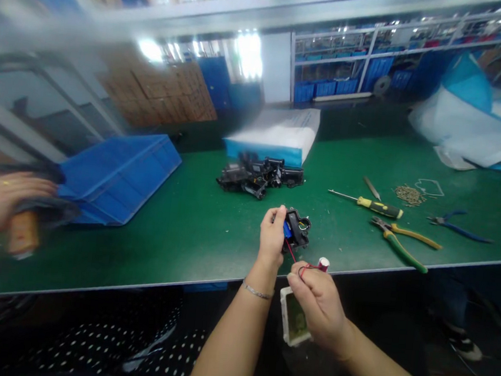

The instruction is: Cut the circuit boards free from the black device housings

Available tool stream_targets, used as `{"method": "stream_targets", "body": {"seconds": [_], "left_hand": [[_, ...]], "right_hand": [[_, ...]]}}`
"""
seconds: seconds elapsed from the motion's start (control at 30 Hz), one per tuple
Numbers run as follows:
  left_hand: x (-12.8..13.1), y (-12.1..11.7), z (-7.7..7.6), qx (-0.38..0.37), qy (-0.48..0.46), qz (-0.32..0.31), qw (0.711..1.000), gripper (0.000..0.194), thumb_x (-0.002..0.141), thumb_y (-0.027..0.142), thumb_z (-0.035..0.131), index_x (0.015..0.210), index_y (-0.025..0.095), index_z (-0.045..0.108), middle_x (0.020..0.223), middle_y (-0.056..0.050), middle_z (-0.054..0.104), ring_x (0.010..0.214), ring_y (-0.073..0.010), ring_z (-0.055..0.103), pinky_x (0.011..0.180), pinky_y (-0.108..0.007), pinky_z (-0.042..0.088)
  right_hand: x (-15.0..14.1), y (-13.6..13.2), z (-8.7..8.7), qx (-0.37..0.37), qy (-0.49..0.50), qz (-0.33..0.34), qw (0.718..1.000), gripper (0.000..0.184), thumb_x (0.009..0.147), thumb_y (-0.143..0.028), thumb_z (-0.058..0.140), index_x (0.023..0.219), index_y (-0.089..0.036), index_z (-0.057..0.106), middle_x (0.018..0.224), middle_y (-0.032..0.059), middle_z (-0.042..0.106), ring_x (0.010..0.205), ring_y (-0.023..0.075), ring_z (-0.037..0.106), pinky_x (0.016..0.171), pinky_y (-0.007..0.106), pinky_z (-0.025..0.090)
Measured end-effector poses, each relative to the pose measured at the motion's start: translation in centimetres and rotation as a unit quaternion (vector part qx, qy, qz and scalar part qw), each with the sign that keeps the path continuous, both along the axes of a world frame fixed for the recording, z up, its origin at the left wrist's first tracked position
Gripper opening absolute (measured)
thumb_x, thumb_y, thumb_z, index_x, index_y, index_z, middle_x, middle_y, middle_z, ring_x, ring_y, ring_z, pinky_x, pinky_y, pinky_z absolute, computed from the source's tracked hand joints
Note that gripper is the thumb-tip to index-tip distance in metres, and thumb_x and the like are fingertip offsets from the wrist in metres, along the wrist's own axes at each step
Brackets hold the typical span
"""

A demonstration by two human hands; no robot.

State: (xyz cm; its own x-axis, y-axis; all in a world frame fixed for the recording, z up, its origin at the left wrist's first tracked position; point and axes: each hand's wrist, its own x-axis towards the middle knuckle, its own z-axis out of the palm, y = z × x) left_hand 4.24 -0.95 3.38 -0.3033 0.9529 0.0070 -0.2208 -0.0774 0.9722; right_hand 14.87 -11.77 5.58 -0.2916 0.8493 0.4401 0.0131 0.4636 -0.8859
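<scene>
My left hand (pixel 271 235) is closed on a black plastic housing (pixel 300 231) at the front edge of the green bench. Inside the housing sits a blue part (pixel 288 230). A red wire (pixel 291 252) runs from it to my right hand (pixel 321 304), whose fingers pinch red and dark wires. A small white-and-red cylinder (pixel 323 265) sticks up beside those fingers. Below the palm, past the bench edge, is a white-framed panel (pixel 293 319); whether the hand grips it or it hangs, I cannot tell.
Black housings (pixel 260 176) lie in a pile behind, before a white-and-blue bag (pixel 277 133). To the right are a screwdriver (pixel 377 207), pliers (pixel 404 244), blue-handled cutters (pixel 459 225) and screws (pixel 410 195). At left, a co-worker's blurred hand (pixel 5 200) is near a blue bin (pixel 118 178).
</scene>
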Motion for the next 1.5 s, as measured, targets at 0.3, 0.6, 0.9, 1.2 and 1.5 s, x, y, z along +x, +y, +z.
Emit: {"method": "stream_targets", "body": {"seconds": [0.3,0.6,0.9,1.2,1.5], "left_hand": [[-0.8,0.8,-0.2,0.007,0.038,0.07,0.997,0.034,0.081,0.051,0.058,0.081,0.017,0.057,0.073,0.002,0.056,0.067,-0.0104,0.051,0.068,-0.024,0.043],[-0.6,-2.2,0.5,0.258,0.398,-0.027,0.88,0.016,0.091,0.033,0.052,0.087,0.019,0.059,0.099,-0.006,0.048,0.102,-0.0161,0.052,0.094,-0.032,0.044],[-0.4,-2.8,-0.3,0.319,0.504,-0.113,0.794,0.017,0.089,0.035,0.055,0.098,0.023,0.064,0.108,-0.007,0.045,0.097,-0.015,0.054,0.081,-0.029,0.051],[0.9,0.0,-0.9,0.206,0.256,0.033,0.944,0.016,0.088,0.034,0.056,0.081,0.019,0.057,0.09,-0.003,0.053,0.093,-0.0145,0.053,0.09,-0.029,0.042],[2.1,0.8,-2.1,0.127,0.205,0.033,0.97,0.026,0.087,0.042,0.053,0.075,0.02,0.054,0.072,0.002,0.054,0.068,-0.0117,0.051,0.069,-0.025,0.043]], "right_hand": [[-0.9,0.2,-1.0,-0.094,0.062,-0.025,0.993,0.039,0.096,-0.034,0.046,0.06,-0.02,0.041,0.061,-0.0009,0.039,0.058,0.0132,0.036,0.058,0.031,0.026],[4.1,4.4,2.8,-0.257,0.386,0.002,0.886,0.049,0.092,-0.03,0.054,0.05,-0.02,0.031,0.047,-0.0066,0.021,0.047,0.0103,0.023,0.061,0.03,0.037],[6.2,5.4,2.5,-0.334,0.4,0.007,0.853,0.046,0.088,-0.027,0.058,0.053,-0.02,0.03,0.048,-0.008,0.017,0.047,0.0094,0.016,0.054,0.027,0.034],[2.4,-0.2,-0.3,-0.116,0.087,-0.057,0.988,0.041,0.097,-0.032,0.045,0.059,-0.02,0.037,0.056,-0.0035,0.033,0.054,0.0115,0.032,0.057,0.031,0.025],[-0.1,-1.1,-1.2,0.001,-0.028,-0.07,0.997,0.038,0.098,-0.024,0.04,0.062,-0.02,0.03,0.06,-0.0028,0.032,0.058,0.0119,0.036,0.061,0.03,0.028]]}}
